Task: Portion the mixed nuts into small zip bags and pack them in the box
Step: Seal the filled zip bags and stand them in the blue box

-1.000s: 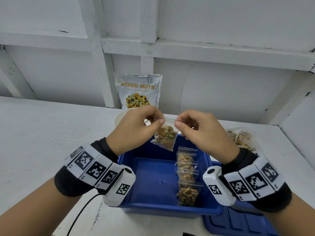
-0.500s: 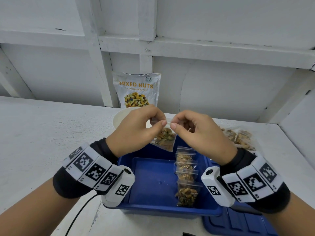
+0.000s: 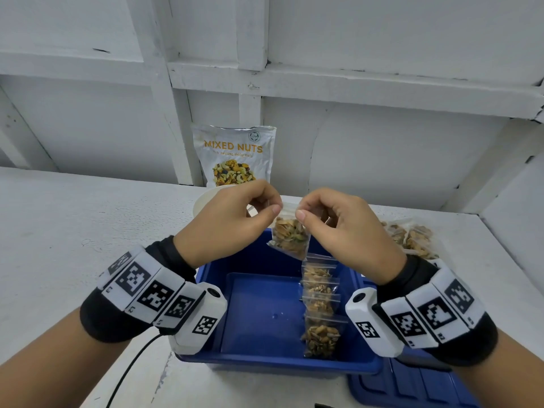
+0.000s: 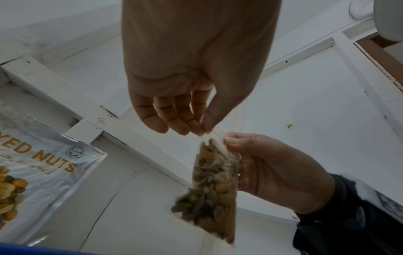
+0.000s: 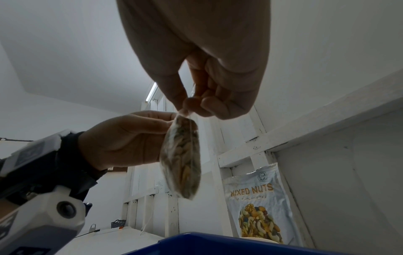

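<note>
Left hand: the left hand [image 3: 232, 219] pinches the top left edge of a small clear zip bag filled with mixed nuts and seeds [image 3: 290, 238], thumb against fingertips; the other fingers are curled in.
Right hand: the right hand [image 3: 343, 234] pinches the same bag's top right edge between thumb and forefinger, the remaining fingers curled behind.
Held bag: it hangs in the air above the far edge of the blue rectangular plastic box [image 3: 259, 313], its top strip stretched between the two pinches, its filled body drooping below. Whether the zip is closed, cannot tell.
Box: blue, open-topped, on the white table [image 3: 73, 231] in front of the person.
Packed bags: a row of small clear filled zip bags [image 3: 319, 304] lies overlapping along the box's right side, on its floor.
Spare bags: more filled clear bags [image 3: 412, 240] lie on the table right of the box.
Pouch: white printed "MIXED NUTS" pouch [image 3: 235, 156] stands behind the box against the white wall.
Bowl: pale round bowl [image 3: 203, 201] behind the box, mostly hidden by the left hand.
Lid: blue ribbed plastic lid [image 3: 412, 387] at the box's near right corner.
</note>
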### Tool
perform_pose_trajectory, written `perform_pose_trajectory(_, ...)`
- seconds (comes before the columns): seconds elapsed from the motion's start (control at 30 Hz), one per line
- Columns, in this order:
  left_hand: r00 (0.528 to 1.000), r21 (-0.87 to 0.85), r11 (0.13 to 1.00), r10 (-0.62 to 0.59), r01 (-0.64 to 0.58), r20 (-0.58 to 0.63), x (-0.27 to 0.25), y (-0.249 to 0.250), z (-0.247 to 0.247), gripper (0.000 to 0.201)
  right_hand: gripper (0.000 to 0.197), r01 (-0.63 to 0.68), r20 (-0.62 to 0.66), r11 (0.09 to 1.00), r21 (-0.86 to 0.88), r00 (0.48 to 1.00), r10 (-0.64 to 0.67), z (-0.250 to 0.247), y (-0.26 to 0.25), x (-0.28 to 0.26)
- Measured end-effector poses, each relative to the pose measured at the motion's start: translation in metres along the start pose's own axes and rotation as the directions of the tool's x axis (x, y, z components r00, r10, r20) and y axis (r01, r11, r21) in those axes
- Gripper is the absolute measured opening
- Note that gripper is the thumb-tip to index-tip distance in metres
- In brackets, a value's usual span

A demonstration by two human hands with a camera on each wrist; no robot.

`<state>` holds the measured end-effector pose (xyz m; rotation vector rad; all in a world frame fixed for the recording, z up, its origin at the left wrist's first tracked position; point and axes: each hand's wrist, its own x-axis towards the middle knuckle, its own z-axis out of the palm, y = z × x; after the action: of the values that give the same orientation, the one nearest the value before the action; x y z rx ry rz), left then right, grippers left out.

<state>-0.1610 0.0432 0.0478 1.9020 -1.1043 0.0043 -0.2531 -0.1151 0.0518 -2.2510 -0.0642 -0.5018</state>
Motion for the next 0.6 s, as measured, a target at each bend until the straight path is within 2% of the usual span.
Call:
perform_pose_trajectory(0.07,1.0,0.043,0.999,0.024,-0.024,-0.013,0.001,-0.003,0.001,0.014,0.013,-0.013,-0.005,1.0,-0.002,1.0,0.013,0.0,0.0,0.001)
perform_pose_trajectory(0.17,0.996,0.072,0.997,0.041,-0.036,-0.074,0.001,-0.005,0.003,0.007,0.015,-0.058,-0.007,0.998,0.034,0.998,0.058,0.001,0.002,0.002)
perform_pose_trajectory(0.33,0.992,0.021,1.0,-0.015,0.018,-0.124,0.003,-0.005,0.001,0.024,0.014,-0.131,-0.011,0.991,0.031,0.991,0.132,-0.002,0.006,0.003)
perform_pose_trajectory(0.4,0.996,0.018,0.999,-0.037,0.039,-0.079,0.004,-0.004,0.0,0.024,0.016,-0.133,-0.006,0.991,0.001,0.991,0.133,-0.003,0.006,0.003)
perform_pose_trajectory(0.5,0.995,0.099,0.993,-0.072,0.065,0.067,0.007,-0.005,0.0,0.007,0.014,-0.141,0.012,0.99,-0.031,0.99,0.141,-0.004,0.007,0.002)
perform_pose_trajectory(0.57,0.987,0.189,0.982,-0.05,0.021,0.151,0.01,-0.007,0.0,0.03,0.015,-0.149,0.014,0.988,-0.027,0.989,0.15,-0.005,0.007,0.002)
perform_pose_trajectory(0.6,0.985,0.214,0.977,-0.036,-0.001,0.17,0.013,-0.006,0.001,0.03,0.014,-0.156,0.012,0.988,-0.011,0.988,0.156,-0.006,0.007,0.001)
